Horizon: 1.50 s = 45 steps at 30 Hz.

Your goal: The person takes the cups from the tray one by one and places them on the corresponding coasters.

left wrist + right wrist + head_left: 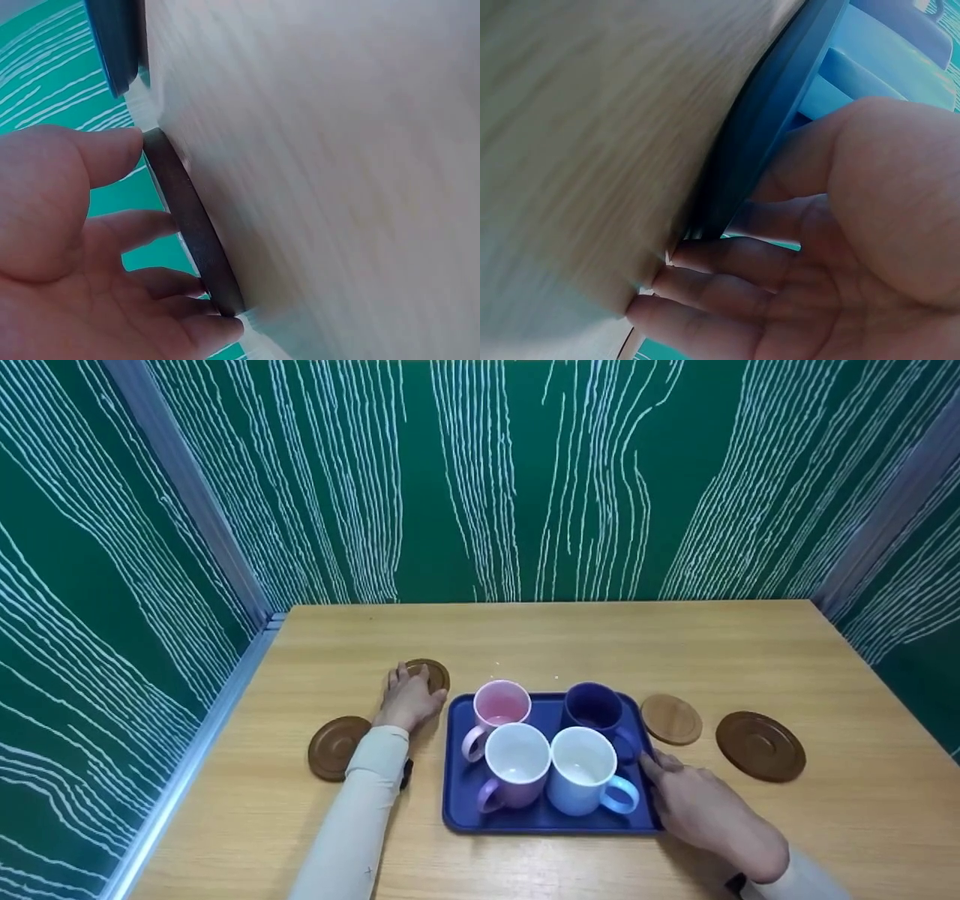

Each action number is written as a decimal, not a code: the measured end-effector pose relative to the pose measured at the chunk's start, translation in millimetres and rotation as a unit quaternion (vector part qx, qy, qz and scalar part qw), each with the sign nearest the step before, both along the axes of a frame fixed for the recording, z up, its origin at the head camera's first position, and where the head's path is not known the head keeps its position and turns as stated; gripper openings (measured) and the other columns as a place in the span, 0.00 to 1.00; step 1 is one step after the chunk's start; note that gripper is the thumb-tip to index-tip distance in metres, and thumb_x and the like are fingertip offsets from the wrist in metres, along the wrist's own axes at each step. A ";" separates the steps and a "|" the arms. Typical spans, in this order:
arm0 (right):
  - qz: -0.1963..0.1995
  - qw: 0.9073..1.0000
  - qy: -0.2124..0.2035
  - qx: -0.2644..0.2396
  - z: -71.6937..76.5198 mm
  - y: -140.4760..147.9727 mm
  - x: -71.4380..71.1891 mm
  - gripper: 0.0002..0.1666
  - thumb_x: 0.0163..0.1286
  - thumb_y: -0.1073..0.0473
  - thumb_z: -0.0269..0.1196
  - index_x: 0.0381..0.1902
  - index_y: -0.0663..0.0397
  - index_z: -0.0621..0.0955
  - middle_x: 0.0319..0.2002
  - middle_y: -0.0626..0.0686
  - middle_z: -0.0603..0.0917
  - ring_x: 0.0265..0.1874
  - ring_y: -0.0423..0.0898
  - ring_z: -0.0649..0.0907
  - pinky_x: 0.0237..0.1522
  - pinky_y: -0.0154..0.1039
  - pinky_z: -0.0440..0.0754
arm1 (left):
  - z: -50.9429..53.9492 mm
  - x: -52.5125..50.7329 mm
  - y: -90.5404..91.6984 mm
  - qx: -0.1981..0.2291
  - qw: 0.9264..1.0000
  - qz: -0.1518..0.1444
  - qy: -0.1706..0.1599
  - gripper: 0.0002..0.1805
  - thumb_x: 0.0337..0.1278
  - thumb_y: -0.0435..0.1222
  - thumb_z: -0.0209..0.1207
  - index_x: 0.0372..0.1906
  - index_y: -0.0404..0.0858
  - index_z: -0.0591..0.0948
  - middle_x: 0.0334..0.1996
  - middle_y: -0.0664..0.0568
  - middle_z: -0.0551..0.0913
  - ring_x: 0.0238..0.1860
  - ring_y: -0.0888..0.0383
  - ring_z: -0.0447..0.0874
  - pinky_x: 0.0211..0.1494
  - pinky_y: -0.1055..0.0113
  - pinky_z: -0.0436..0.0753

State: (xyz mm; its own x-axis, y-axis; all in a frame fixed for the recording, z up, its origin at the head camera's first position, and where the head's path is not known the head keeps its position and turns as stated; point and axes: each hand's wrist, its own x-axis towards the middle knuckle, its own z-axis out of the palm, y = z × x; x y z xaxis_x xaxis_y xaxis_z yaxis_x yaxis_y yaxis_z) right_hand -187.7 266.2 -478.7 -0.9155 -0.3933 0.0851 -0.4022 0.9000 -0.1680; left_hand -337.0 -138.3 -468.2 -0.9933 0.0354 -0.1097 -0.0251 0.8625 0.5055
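My left hand (411, 701) lies over a dark brown coaster (437, 676) behind the tray's left end. In the left wrist view, the thumb and spread fingers of that hand (97, 247) hold the coaster (196, 225) by its edge. A blue tray (461, 810) carries a pink mug (501, 705), a dark blue mug (592, 707), a purple mug (516, 780) and a light blue mug (574, 787). My right hand (701, 810) grips the tray's right edge. Seen from the right wrist, the hand (832, 247) has its thumb against the tray (754, 127), fingers alongside; some contact is hidden.
Another brown coaster (337, 748) lies beside my left forearm. Right of the tray are a small light wooden coaster (671, 719) and a larger brown one (760, 746). Green walls with white lines stand behind the wooden table (547, 634) and at both sides.
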 end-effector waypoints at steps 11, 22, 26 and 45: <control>0.008 1.000 0.030 -0.001 -1.8 1.3 2.0 0.31 0.68 0.64 0.63 0.69 0.65 0.77 0.63 0.68 0.81 0.39 0.68 0.88 0.34 0.60 0.86 | 10.9 -11.7 -0.3 0.006 0.997 -0.044 -0.065 0.45 0.60 0.38 0.54 0.82 0.33 0.53 0.82 0.29 0.38 0.83 0.34 0.31 0.82 0.39 0.47; 0.002 1.000 0.023 -0.006 -0.4 0.7 3.4 0.30 0.70 0.63 0.63 0.68 0.67 0.77 0.64 0.69 0.80 0.44 0.70 0.87 0.38 0.62 0.87 | 8.2 -20.5 5.9 -0.002 0.996 -0.075 -0.049 0.38 0.74 0.41 0.53 0.81 0.32 0.57 0.82 0.30 0.42 0.83 0.36 0.36 0.83 0.44 0.50; -0.001 1.000 0.022 -0.005 0.1 0.6 3.2 0.31 0.69 0.63 0.63 0.69 0.66 0.77 0.65 0.69 0.79 0.44 0.70 0.87 0.39 0.62 0.87 | 7.5 -23.3 9.0 0.001 0.996 -0.082 -0.043 0.38 0.72 0.40 0.53 0.81 0.32 0.57 0.82 0.30 0.44 0.83 0.37 0.37 0.83 0.46 0.48; 0.000 1.000 0.007 -0.002 1.6 -0.4 3.1 0.33 0.69 0.62 0.64 0.70 0.67 0.75 0.66 0.70 0.78 0.38 0.70 0.88 0.37 0.61 0.87 | 8.7 -26.6 20.9 0.007 0.996 -0.076 -0.039 0.36 0.78 0.42 0.52 0.80 0.30 0.57 0.82 0.31 0.42 0.83 0.37 0.35 0.83 0.46 0.45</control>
State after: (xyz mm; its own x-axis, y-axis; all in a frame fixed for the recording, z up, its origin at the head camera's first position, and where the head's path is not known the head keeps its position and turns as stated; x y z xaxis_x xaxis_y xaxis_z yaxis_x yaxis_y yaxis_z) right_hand -184.6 265.8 -477.1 -0.9139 -0.3936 0.0989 -0.4052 0.8989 -0.1670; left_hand -363.6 -117.4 -459.5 -0.9647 0.1870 -0.1852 0.0655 0.8523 0.5190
